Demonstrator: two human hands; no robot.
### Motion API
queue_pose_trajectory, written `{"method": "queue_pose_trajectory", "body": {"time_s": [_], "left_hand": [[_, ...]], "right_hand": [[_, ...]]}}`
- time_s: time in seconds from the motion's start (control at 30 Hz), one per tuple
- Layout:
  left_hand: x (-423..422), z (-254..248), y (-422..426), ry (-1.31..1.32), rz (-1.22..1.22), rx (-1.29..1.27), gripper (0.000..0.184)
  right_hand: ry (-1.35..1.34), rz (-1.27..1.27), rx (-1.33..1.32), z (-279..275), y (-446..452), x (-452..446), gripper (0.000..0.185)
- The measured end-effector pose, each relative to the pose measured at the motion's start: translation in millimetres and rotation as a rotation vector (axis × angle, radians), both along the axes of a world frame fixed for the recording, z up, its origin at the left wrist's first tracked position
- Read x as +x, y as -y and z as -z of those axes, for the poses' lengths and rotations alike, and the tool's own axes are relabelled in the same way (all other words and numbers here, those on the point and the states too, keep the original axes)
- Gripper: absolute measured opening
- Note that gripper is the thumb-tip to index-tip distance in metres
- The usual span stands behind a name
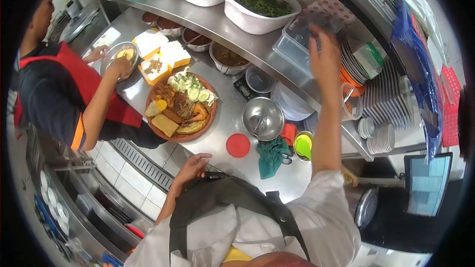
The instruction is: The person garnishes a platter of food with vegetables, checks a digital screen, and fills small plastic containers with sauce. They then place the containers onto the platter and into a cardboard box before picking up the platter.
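Note:
My right hand [325, 57] is raised over the shelf, beside a stack of clear plastic containers [292, 47]. Its fingers stretch out, slightly blurred, and I cannot tell whether they touch the containers. Near my apron, at the edge of the steel counter, my left hand [193, 168] is loosely open and holds nothing. Beyond it stands a round clay platter [212, 118] with egg, sliced cucumber, lettuce, meat and a yellow block of food. A red lid [238, 145], a steel bowl [262, 118] with a utensil in it and a green cloth [271, 157] lie between my arms.
At the left a co-worker in a red apron [106, 94] holds a metal bowl [132, 71] of food. Open takeaway boxes [173, 55] stand nearby. White baskets [262, 22] line the shelf; stacked plates [386, 99] and an orange-filled tub [352, 101] are at the right.

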State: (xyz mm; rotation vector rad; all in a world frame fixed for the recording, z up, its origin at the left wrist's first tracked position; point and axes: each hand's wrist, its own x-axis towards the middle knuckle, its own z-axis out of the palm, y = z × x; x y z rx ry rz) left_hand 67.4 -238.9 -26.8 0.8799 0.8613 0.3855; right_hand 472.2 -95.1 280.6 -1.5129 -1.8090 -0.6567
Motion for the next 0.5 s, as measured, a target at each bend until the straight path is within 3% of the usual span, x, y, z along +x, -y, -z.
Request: {"method": "queue_pose_trajectory", "body": {"time_s": [0.17,0.27,0.37,0.5], "left_hand": [[-20,-27,-50,-0.005,0.072,0.080,0.036],[-24,-44,-79,-0.022,0.080,0.166,0.040],[-26,-44,-100,0.056,0.101,0.192,0.043],[-16,-44,-114,0.100,0.218,0.218,0.045]], "right_hand": [[0.027,0.074,-0.862,-40,-65,24,0.055],[0.220,0.041,-1.019,-56,-82,26,0.062],[-0.075,-0.075,-0.975,-63,-80,33,0.068],[-0.095,-0.079,-0.795,-64,-66,34,0.070]]}}
